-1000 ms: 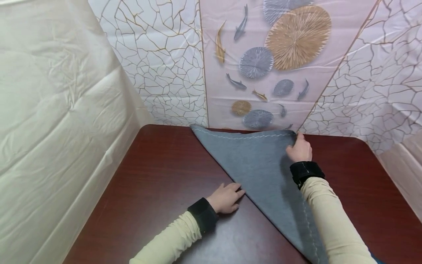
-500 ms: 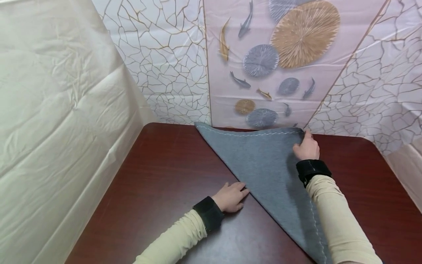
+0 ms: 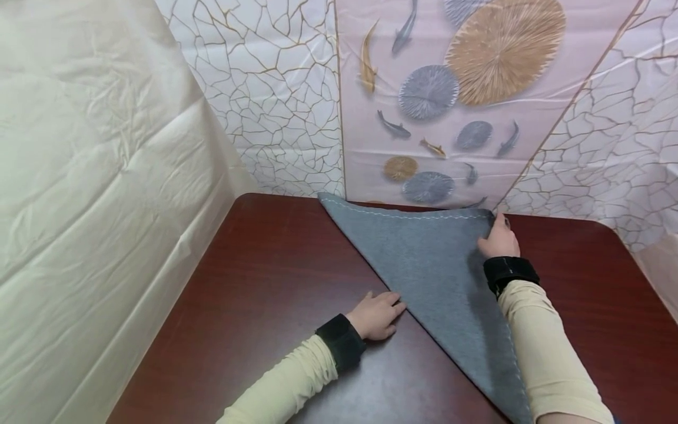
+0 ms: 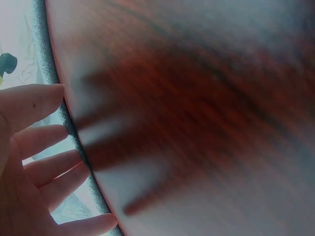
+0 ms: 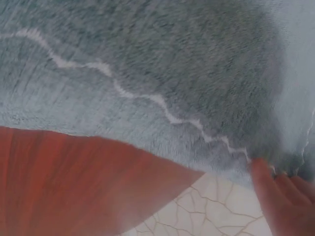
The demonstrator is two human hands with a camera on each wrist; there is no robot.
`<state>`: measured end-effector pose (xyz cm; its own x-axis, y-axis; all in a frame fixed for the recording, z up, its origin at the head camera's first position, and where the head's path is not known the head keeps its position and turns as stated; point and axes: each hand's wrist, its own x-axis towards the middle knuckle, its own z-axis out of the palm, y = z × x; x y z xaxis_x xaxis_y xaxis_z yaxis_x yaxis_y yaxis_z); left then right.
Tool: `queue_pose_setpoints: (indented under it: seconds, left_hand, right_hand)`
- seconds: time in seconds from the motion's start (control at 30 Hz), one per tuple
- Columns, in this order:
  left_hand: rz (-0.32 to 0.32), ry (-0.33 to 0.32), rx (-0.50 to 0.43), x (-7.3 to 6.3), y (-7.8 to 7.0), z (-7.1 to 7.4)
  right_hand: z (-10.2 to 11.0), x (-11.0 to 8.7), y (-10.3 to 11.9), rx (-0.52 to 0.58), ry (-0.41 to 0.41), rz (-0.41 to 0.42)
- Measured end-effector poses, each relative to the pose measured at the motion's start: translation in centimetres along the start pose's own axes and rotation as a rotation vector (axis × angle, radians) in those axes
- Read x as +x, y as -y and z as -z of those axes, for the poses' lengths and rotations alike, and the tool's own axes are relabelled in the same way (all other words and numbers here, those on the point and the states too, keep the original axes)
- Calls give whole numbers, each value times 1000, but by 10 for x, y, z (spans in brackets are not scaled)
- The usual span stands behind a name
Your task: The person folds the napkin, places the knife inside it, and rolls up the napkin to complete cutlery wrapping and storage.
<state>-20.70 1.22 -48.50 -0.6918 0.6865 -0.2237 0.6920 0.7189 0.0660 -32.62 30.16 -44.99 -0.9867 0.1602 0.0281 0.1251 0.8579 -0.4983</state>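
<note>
A grey cloth [image 3: 424, 259], folded into a triangle with pale wavy stitching near two edges, lies on the dark red-brown table. At its far right corner my right hand [image 3: 500, 238] pinches the fabric; the right wrist view shows that thumb and fingers [image 5: 268, 191] at the corner where the stitching [image 5: 167, 115] meets. My left hand [image 3: 375, 317] rests at the middle of the long folded edge, palm down. Seen from the left wrist, its fingers [image 4: 61, 189] are spread and fairly straight, with fingertips right at the grey edge [image 4: 43, 44].
The table [image 3: 265, 265] has rounded far corners. Behind it hangs a patterned sheet [image 3: 286, 106] with fish and round leaf shapes, and a cream sheet [image 3: 106, 176] slopes along the left side. The cloth's far left tip reaches the table's back edge.
The head view has shifted, so the whole scene sits farther right. Both hands keep nearly the same places on the cloth, the right still at the corner, the left still at the fold.
</note>
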Motion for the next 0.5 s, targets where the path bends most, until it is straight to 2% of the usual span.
queue_pose_setpoints:
  seconds: [0.13,0.3,0.37,0.5]
  left_hand:
    - [-5,1,8,1,-4,2]
    - [11,1,24,2,-7,2]
    - [15,-3,29,3,-7,3]
    - [19,-2,39,3,-5,4]
  right_hand:
    - [-4,-3,-13,4,98,10]
    - [-9,-5,-20,12,163,22]
    - [-12,-7,-21,2,188,56]
    - [-25,-19,-15,-77,204,176]
